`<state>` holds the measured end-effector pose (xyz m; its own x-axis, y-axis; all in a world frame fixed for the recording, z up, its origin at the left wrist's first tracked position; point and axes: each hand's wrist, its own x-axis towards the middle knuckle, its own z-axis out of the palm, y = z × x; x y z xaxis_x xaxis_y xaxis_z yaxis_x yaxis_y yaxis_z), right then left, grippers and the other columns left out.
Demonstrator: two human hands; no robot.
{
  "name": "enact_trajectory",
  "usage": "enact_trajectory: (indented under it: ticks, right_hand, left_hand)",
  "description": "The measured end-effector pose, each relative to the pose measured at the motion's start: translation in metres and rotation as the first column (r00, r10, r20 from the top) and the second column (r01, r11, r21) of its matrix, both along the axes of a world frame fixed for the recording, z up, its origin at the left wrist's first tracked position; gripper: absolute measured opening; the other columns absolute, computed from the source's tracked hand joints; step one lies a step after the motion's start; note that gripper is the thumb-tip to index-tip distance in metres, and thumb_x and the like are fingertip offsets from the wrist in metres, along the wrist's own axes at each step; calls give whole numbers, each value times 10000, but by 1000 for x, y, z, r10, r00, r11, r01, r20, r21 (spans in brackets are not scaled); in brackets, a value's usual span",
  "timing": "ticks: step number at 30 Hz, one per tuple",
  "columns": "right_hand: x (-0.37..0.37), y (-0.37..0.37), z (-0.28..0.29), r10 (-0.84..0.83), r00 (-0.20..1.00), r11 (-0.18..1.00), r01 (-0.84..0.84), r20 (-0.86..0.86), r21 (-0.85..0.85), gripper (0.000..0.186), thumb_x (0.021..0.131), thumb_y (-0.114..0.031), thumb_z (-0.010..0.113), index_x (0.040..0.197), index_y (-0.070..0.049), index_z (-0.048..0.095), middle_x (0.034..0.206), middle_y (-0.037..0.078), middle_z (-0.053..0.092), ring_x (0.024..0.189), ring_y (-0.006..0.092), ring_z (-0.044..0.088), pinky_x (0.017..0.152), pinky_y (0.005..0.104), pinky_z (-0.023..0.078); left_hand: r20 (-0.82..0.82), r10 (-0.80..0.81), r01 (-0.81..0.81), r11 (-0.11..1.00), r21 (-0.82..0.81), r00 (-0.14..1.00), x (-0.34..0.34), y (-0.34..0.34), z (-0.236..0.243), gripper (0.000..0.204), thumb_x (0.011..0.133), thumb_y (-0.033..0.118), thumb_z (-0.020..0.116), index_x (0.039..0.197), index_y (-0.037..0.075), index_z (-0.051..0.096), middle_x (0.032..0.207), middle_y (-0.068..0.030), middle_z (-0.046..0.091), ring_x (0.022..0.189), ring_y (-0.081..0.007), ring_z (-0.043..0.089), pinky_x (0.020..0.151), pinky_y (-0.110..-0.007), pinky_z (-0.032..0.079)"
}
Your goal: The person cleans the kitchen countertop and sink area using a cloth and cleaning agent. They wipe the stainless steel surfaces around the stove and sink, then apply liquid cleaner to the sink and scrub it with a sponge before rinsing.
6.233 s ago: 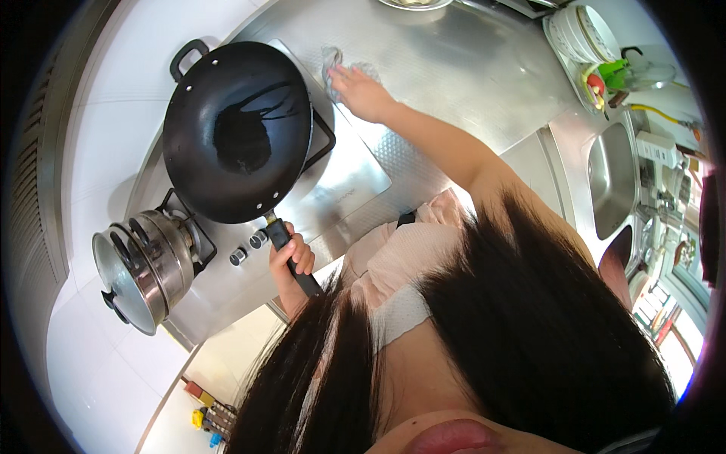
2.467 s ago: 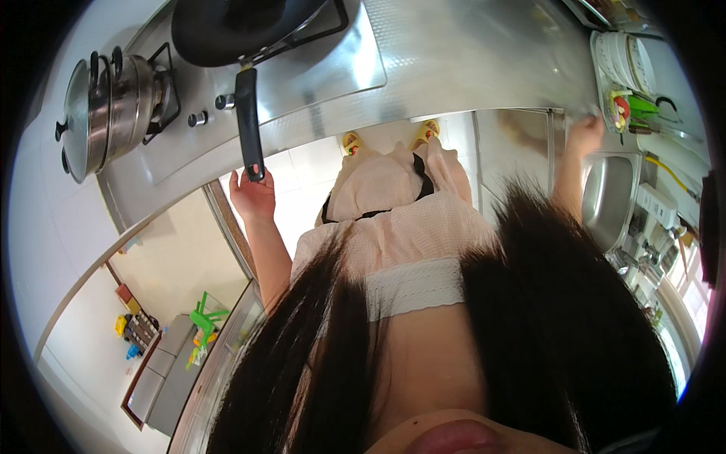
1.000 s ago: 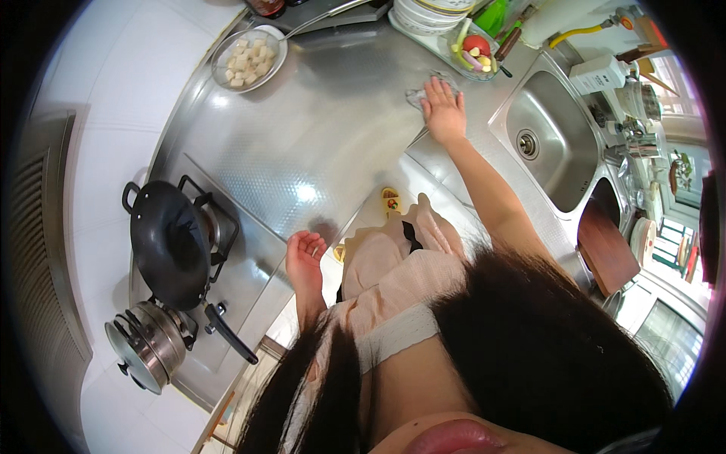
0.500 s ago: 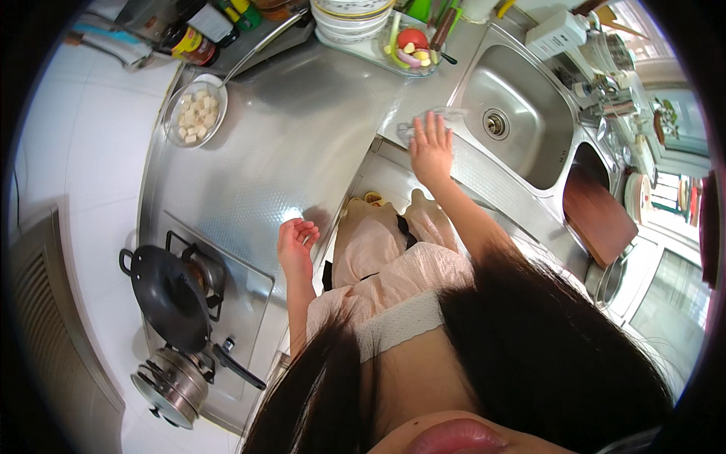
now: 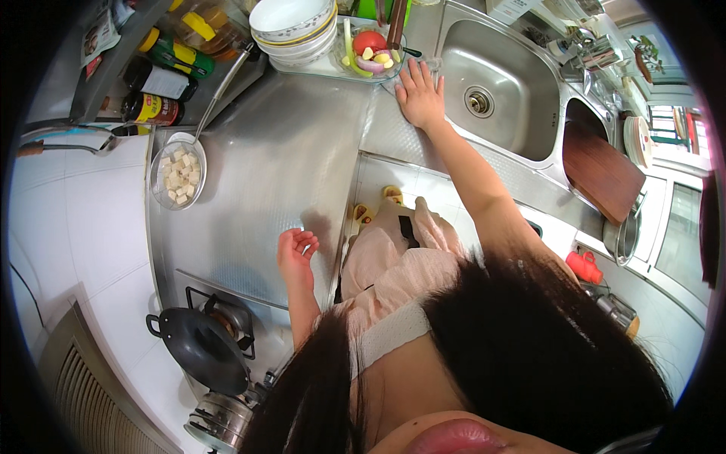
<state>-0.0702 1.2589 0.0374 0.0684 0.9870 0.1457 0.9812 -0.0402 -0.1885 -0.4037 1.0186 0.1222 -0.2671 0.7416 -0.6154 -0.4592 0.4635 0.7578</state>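
My right hand lies flat with fingers spread on the steel counter strip beside the sink. A thin greyish cloth or film shows at its fingertips; most of it is hidden under the hand. Over the counter hangs my left hand, its fingers loosely curled and a little apart, with nothing seen in them. Close past the right fingertips is a clear dish with a tomato, garlic cloves, onion and a green stalk.
At right is the steel sink, with a brown cutting board leaning in its smaller basin. Stacked bowls stand at the back. A strainer of white cubes sits left, and a black wok rests on the stove.
My right hand has slid farther back along the sink's edge, toward the clear dish, the cloth moving with it. The view has shifted. My left hand keeps its loose curl.
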Motion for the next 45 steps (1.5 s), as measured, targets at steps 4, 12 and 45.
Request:
enact_trajectory:
  ticks: [4,12,45]
  right_hand:
    - [24,35,-6,-9,1000,1000,10,17,-18,490,975,-386,365,1429,-213,417,1580,14,226,1471,227,148,1161,581,109]
    - [78,135,-13,53,998,999,-53,27,-15,565,968,-440,399,1493,-259,290,1591,28,186,1474,260,131,1136,620,140]
    - [127,-178,19,-93,996,990,93,11,-101,468,915,-364,495,1319,-138,563,1398,14,526,1331,161,439,1167,520,184]
  left_hand:
    - [4,23,-23,1000,-15,1000,1,6,-1,269,961,286,497,1029,33,559,915,-112,634,831,-210,617,767,-352,526]
    - [10,45,-45,999,-7,999,36,37,6,258,971,271,488,1038,31,554,936,-110,631,850,-209,611,806,-357,506]
    - [-72,-583,587,803,105,809,132,100,6,208,989,230,476,1025,39,549,913,-97,637,826,-189,617,784,-339,526]
